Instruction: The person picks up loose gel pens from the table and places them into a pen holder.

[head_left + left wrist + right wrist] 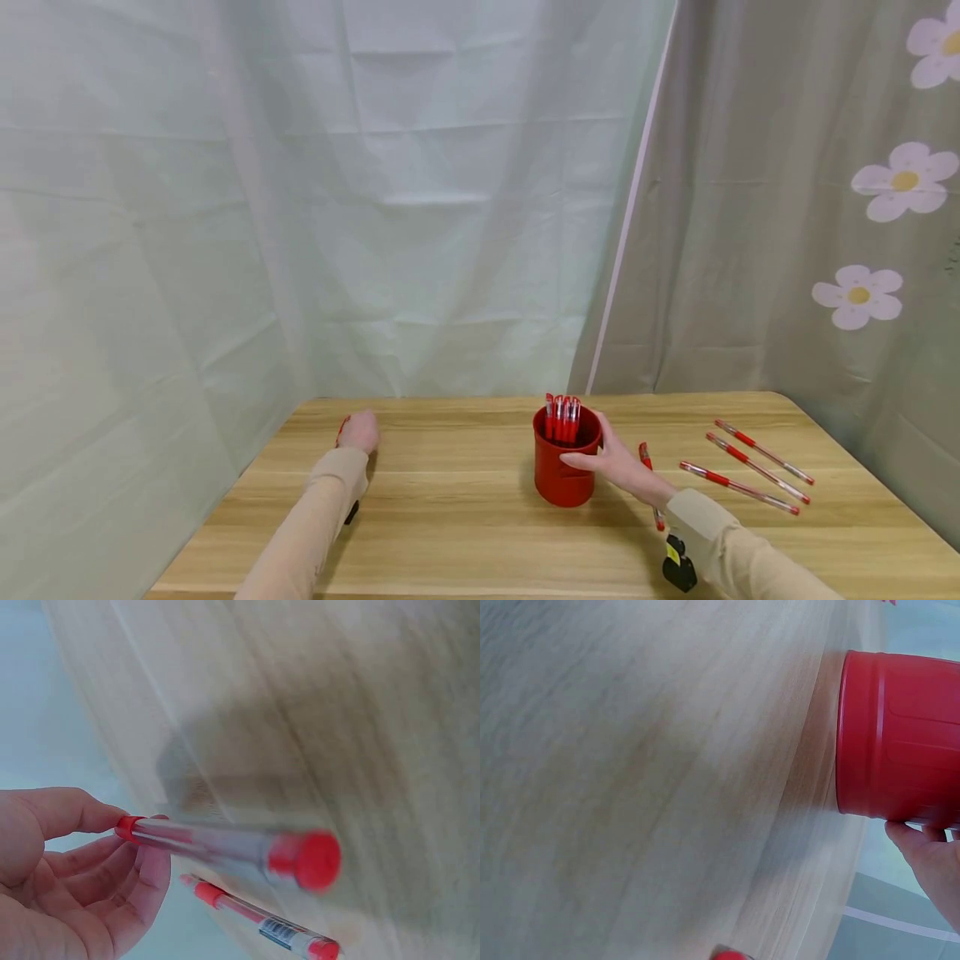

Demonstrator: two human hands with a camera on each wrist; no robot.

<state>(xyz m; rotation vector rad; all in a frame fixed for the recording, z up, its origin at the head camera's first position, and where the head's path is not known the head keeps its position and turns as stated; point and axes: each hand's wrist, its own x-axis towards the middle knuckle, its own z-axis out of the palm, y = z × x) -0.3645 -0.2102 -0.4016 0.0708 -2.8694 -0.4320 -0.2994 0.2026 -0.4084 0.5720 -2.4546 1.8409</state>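
Observation:
In the left wrist view, my left hand [82, 877] pinches a red gel pen [217, 844] by one end between thumb and fingers. A second red pen [262, 919] lies on the wood just beyond. The head view has the left hand [358, 432] at the table's far left, its fingers mostly hidden. Right of centre stands a red pen cup [564, 479] with several red-capped pens [562, 419] upright inside. My right hand [621, 467] grips the cup from its right side, thumb across the near wall; in the right wrist view its fingers are at the cup [907, 735].
A single red pen [646, 456] lies partly hidden under the right forearm. Farther right, three more red pens [738, 487] are spread over the wooden table [450, 533]. Pale curtains [450, 208] hang behind the far edge and along both sides.

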